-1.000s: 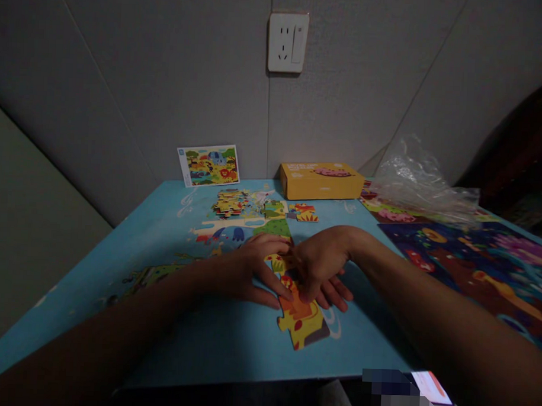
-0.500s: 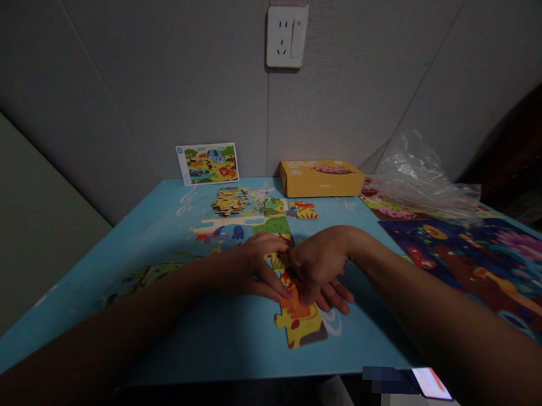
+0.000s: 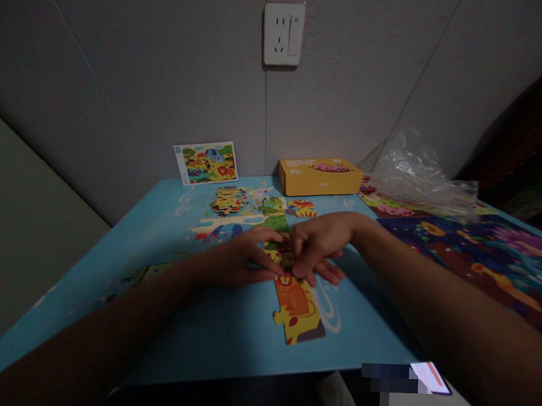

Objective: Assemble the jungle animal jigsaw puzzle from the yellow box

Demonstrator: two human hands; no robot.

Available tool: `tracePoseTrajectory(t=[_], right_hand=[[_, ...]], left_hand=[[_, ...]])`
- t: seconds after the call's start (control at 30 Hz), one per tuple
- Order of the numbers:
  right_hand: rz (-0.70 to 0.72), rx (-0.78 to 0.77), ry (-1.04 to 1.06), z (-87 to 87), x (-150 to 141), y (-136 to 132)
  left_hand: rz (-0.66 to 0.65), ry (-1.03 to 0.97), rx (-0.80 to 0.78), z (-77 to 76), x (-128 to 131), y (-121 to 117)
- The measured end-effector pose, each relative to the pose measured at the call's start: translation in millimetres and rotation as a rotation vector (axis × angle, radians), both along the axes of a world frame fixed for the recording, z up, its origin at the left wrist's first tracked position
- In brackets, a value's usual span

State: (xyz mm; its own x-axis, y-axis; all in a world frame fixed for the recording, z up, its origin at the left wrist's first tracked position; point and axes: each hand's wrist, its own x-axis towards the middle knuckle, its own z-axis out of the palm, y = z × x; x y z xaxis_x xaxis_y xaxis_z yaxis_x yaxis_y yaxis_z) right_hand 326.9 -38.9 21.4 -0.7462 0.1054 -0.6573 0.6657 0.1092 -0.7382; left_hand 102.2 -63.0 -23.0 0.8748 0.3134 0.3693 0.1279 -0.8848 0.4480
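Note:
A lion section of jigsaw puzzle (image 3: 296, 303) lies on the table, its upper end running under my hands toward a partly joined puzzle (image 3: 277, 224) with green trees and a blue elephant. My left hand (image 3: 246, 258) rests at its left edge, fingers apart, fingertips touching the pieces. My right hand (image 3: 320, 243) bends down from the right, thumb and forefinger pressed onto a piece just above the lion's head, the other fingers stretched out. The fingers partly hide that piece and the seam there.
Behind the hands are a pile of loose pieces (image 3: 228, 201), a small joined orange section (image 3: 304, 208), a picture card (image 3: 206, 163) and a yellow box (image 3: 320, 176). Joined pieces (image 3: 150, 273) lie left. A dark puzzle (image 3: 465, 251) and clear plastic bag (image 3: 423, 173) occupy the right.
Both hands have shifted up along the puzzle, away from me, from the lion's body to above its head. More of the lion is now uncovered.

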Motion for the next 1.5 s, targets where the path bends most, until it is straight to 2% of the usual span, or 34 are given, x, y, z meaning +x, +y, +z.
tracePoseTrajectory(t=[0.07, 0.1, 0.13, 0.2, 0.3, 0.4, 0.47, 0.57, 0.67, 0.83, 1.0, 1.3, 1.5], right_hand=[[-0.142, -0.014, 0.243, 0.7, 9.8, 5.2], [-0.174, -0.025, 0.294, 0.4, 12.6, 6.8], [-0.177, -0.034, 0.276, -0.4, 13.6, 7.5], [-0.133, -0.013, 0.097, -2.5, 11.2, 6.9], [-0.093, 0.045, -0.085, -4.4, 4.5, 4.0], [-0.132, 0.106, -0.015, -6.4, 2.7, 5.1], [-0.275, 0.212, 0.096, -10.8, 2.9, 9.3], [-0.563, 0.454, 0.278, -22.6, 0.7, 18.2], [-0.659, 0.641, 0.308, -34.7, -3.8, 25.5], [-0.626, 0.893, 0.279, -41.6, -6.2, 30.0], [-0.533, 1.020, 0.202, -38.0, -6.4, 29.1], [-0.508, 1.160, 0.082, -33.9, -10.2, 27.3], [-0.515, 1.154, 0.053, -32.4, -11.3, 26.0]], left_hand=[[0.100, -0.054, 0.024, -0.3, -7.3, 8.9], [0.153, -0.066, 0.051, -1.2, -11.9, 14.7], [0.206, -0.051, 0.084, -2.4, -17.0, 20.9], [0.317, 0.009, 0.138, -4.7, -28.2, 33.0], [0.422, 0.155, 0.140, -4.9, -43.8, 45.6], [0.406, 0.279, 0.107, -0.1, -53.7, 48.5], [0.377, 0.330, 0.088, 3.4, -56.4, 46.9], [0.345, 0.350, 0.070, 5.8, -56.9, 44.0], [0.342, 0.348, 0.043, 5.6, -56.0, 43.4], [0.319, 0.350, 0.027, 5.1, -51.8, 42.2], [0.267, 0.319, 0.002, 4.3, -45.2, 37.5], [0.259, 0.268, -0.018, 3.4, -42.1, 35.3], [0.259, 0.237, -0.023, 2.6, -39.9, 34.3]])
